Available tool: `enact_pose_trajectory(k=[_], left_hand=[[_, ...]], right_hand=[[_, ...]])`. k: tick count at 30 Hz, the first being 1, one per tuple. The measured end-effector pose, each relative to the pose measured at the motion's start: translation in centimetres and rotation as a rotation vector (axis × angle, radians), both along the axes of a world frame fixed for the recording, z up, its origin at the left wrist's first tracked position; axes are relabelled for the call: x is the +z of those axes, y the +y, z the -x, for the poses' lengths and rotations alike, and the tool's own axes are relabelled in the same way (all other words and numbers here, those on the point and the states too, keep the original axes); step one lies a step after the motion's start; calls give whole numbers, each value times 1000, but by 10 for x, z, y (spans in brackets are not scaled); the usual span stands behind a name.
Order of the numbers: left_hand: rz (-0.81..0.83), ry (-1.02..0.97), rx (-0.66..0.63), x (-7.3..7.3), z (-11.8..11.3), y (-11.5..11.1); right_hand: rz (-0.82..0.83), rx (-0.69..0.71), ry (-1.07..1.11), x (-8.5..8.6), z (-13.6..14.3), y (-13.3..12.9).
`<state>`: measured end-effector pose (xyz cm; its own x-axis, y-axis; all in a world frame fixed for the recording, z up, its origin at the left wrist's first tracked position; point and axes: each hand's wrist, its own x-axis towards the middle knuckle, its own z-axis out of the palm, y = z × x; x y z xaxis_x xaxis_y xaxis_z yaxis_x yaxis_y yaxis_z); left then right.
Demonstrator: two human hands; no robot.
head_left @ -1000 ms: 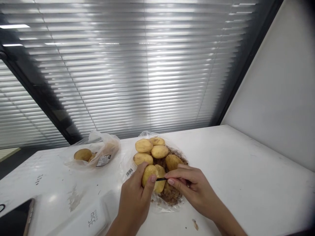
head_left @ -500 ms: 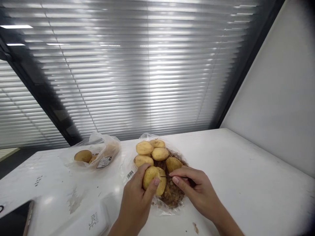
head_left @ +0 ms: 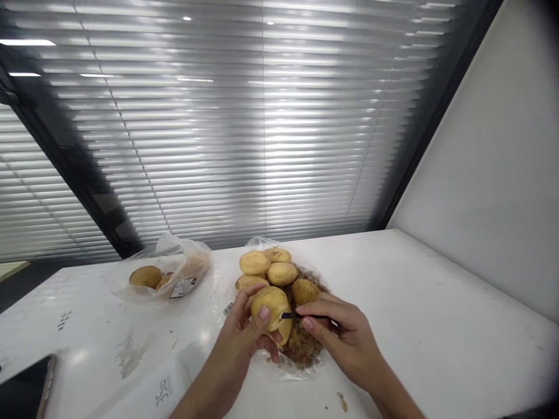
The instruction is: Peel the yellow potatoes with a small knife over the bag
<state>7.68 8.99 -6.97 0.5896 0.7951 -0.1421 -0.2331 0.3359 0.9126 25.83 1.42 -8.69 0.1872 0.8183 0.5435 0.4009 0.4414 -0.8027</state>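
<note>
My left hand (head_left: pixel 238 337) is closed around a yellow potato (head_left: pixel 268 302), with the thumb on its near face. Between the thumb and fingers of my right hand (head_left: pixel 343 331) is a slim black tool (head_left: pixel 293 315). Its pale tip touches the right side of the held potato, where a light patch shows; most of the tool's rear end is hidden by the fingers. Beneath my hands, a clear plastic bag (head_left: pixel 301 375) carries brown peelings (head_left: pixel 305 349) and several potatoes (head_left: pixel 282 273). One potato (head_left: pixel 304 291) lies just beyond my right fingertips, another partly under the held one.
To the left, a second plastic bag (head_left: pixel 198 262) with a printed label contains potatoes (head_left: pixel 145 277). A phone (head_left: pixel 26 390) and a white box-like object (head_left: pixel 144 393) lie at the front left of the white table (head_left: pixel 414 326). Window blinds (head_left: pixel 218 145) rise behind it.
My left hand has turned the potato and spread its lower fingers below it. The black tool's tip has come against the potato's side and shows its flat face. The view has shifted slightly.
</note>
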Motion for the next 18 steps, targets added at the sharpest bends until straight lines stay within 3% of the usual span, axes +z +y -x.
enact_pose_trajectory(k=[6, 18], left_hand=[[14, -42, -31, -5, 1, 2], [-9, 48, -13, 6, 0, -4]], right_hand=[[10, 4, -21, 1, 0, 0], [175, 64, -51, 6, 0, -3]])
